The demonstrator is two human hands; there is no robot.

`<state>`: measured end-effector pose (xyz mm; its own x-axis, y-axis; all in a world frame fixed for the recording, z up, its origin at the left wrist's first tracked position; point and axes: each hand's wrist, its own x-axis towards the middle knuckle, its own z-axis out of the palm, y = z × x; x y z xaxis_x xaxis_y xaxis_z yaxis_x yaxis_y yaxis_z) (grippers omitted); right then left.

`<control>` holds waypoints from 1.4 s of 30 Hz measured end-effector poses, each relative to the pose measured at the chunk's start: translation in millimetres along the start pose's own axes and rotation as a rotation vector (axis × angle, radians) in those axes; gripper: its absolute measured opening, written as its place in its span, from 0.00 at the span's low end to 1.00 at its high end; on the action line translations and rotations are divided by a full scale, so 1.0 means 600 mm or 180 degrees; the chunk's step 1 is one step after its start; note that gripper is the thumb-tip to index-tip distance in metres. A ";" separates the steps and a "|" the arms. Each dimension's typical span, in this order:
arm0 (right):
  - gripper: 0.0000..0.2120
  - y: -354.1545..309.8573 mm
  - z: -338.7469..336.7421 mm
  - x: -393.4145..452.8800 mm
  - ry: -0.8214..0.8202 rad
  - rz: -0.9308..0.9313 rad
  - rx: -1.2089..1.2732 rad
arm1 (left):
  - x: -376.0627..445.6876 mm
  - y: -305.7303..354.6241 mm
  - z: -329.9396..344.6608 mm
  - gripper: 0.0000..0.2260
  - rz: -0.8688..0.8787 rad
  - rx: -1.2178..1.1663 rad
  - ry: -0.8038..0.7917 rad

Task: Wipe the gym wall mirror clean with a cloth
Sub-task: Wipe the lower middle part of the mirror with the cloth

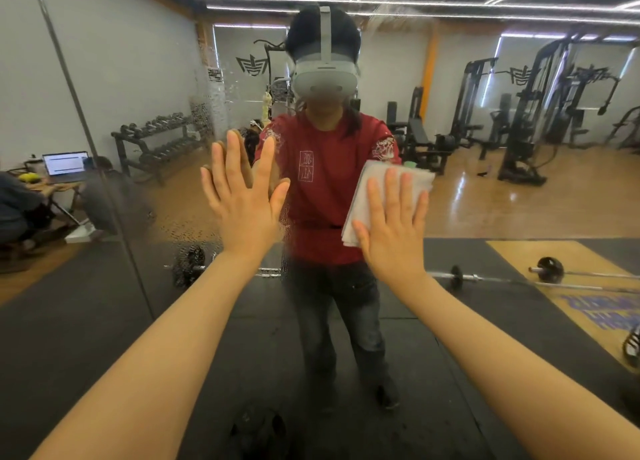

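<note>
The mirror fills the view ahead, with a vertical seam near its left edge. Right hand, fingers straight and spread, presses one white cloth flat against the glass. Left hand, fingers wide and holding nothing, lies flat on the mirror just beside it. Water droplets speckle the glass left of the hands. Two barbells show reflected on the floor.

Nothing can be read clearly. The red T-shirt reflected in the mirror carries white boxed characters, too small to make out. Blue lettering on the yellow floor mat is blurred. A dark crest-shaped logo marks the far wall.
</note>
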<state>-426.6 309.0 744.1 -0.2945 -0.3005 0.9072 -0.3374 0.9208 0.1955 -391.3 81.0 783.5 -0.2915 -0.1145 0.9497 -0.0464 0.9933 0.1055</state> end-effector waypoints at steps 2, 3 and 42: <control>0.34 -0.008 0.022 -0.054 -0.0160 -0.0292 -0.0100 | 0.001 0.000 -0.001 0.25 -0.0017 -0.0009 -0.0016; 0.35 -0.008 0.031 -0.081 -0.0213 -0.0387 -0.0170 | 0.000 0.000 -0.002 0.25 -0.0022 -0.0022 -0.0031; 0.34 -0.044 0.040 -0.155 -0.0392 -0.0082 -0.0003 | 0.002 0.012 -0.019 0.26 -0.0131 -0.0240 -0.0285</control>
<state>-412.1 306.7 645.7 -0.3933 -0.3523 0.8492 -0.3455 0.9126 0.2186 -381.2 88.4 789.1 -0.3753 -0.1527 0.9142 0.0109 0.9855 0.1691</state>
